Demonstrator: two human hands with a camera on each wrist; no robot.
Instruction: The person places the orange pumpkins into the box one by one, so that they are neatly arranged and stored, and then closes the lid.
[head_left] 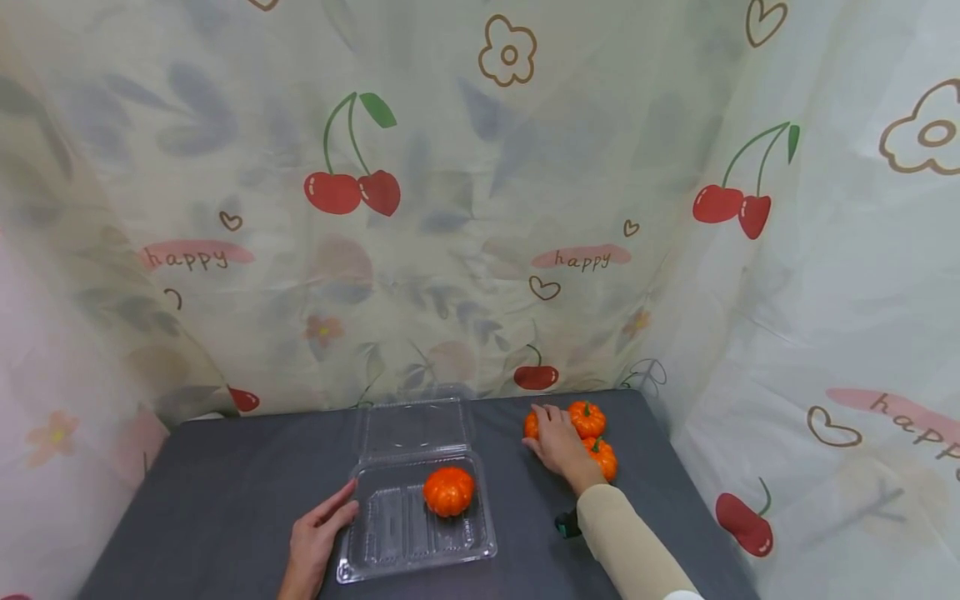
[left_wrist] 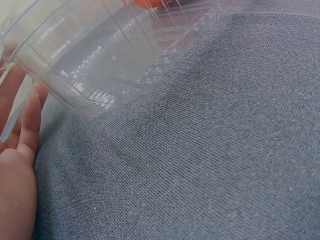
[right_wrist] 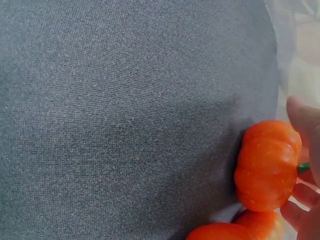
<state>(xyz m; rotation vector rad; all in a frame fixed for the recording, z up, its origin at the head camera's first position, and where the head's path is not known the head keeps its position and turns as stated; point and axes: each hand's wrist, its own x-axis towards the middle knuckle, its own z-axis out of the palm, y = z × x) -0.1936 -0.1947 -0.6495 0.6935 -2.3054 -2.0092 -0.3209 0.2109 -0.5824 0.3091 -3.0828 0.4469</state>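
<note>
My R hand (head_left: 561, 448) spans an orange pumpkin (right_wrist: 265, 165), right of centre, head view; can't tell if gripped. L hand (head_left: 315, 537), fingers straightish, at edge of clear box (head_left: 486, 521), bottom centre-left. Prob. grasp step, I'd say; next move needs snug hold b4 lifting.

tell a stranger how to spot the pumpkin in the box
On the dark grey table, a clear plastic box with its lid open lies by the left hand. The orange pumpkin sits in the box's right half. It alone is inside; the three other pumpkins cluster at the right hand.
</note>
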